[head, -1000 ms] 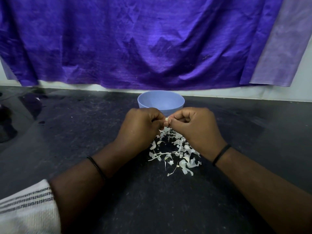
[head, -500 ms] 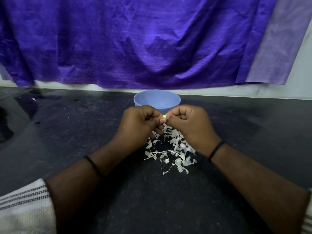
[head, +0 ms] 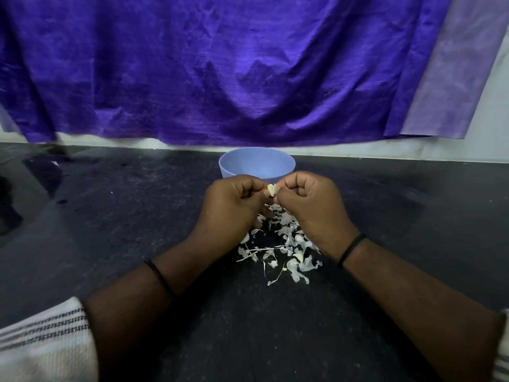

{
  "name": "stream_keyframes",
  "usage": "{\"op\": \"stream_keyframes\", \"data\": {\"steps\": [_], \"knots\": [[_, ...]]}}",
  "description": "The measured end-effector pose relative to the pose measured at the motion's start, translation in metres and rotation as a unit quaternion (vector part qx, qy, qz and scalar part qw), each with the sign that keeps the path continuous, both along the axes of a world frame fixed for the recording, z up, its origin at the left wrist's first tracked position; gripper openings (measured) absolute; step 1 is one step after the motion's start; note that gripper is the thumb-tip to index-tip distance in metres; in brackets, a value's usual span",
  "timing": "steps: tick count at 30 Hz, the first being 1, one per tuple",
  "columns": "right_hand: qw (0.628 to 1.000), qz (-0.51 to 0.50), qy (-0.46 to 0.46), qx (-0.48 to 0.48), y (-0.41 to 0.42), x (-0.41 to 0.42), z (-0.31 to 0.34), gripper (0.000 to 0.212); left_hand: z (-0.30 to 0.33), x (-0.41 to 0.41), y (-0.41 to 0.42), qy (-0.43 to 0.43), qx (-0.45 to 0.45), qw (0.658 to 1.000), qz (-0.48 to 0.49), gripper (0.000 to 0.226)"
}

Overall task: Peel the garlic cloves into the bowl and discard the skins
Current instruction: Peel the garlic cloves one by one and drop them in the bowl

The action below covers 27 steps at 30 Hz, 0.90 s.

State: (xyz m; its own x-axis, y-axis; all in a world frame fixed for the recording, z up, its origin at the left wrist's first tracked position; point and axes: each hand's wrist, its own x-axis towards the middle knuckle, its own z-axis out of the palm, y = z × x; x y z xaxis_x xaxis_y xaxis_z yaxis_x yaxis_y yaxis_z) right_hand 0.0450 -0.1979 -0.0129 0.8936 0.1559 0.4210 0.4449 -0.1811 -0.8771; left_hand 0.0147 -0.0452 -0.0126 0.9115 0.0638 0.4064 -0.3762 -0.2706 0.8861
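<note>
The clove (head: 271, 189) sits between the 2 hands, just in front of the bowl (head: 257, 163) and above the skins (head: 278, 249). The left hand (head: 234, 208) has its fingers (head: 252, 188) curled, pinching the clove from the left; the right hand (head: 311, 205) is curled too, its fingertips pinching the clove's right side. Only a small pale, yellowish-white part of the clove shows between them.

The bowl is light blue and stands on the dark table (head: 110, 216) right behind the hands. Its inside is hidden, so what it holds cannot be told.

The skins lie in front of the bowl, a loose scatter of thin white flakes and strips, partly under the hands.
</note>
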Motion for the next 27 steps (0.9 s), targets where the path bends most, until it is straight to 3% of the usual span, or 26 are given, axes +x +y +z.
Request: {"op": "stream_keyframes", "data": {"steps": [8,16,22,25,27], "knots": [[0.999,0.038,0.008,-0.019,0.000,-0.002,0.002,0.007,0.004,0.001,0.005,0.022,-0.032,0.999,-0.037,0.013],[0.997,0.018,0.062,0.043,0.001,-0.001,0.005,0.015,0.006,0.005,0.007,0.083,-0.157,0.982,-0.058,0.015],[0.997,-0.002,-0.010,-0.076,-0.004,0.000,0.001,0.023,0.004,0.007,0.009,0.098,-0.163,0.981,-0.043,0.014],[0.991,-0.031,-0.041,-0.127,-0.008,0.002,0.002,0.012,0.004,0.007,0.009,0.093,-0.165,0.982,-0.015,0.014],[0.985,-0.030,-0.037,-0.167,-0.011,0.003,0.002,0.029,0.003,0.008,0.011,0.085,-0.155,0.984,0.009,0.015]]}}
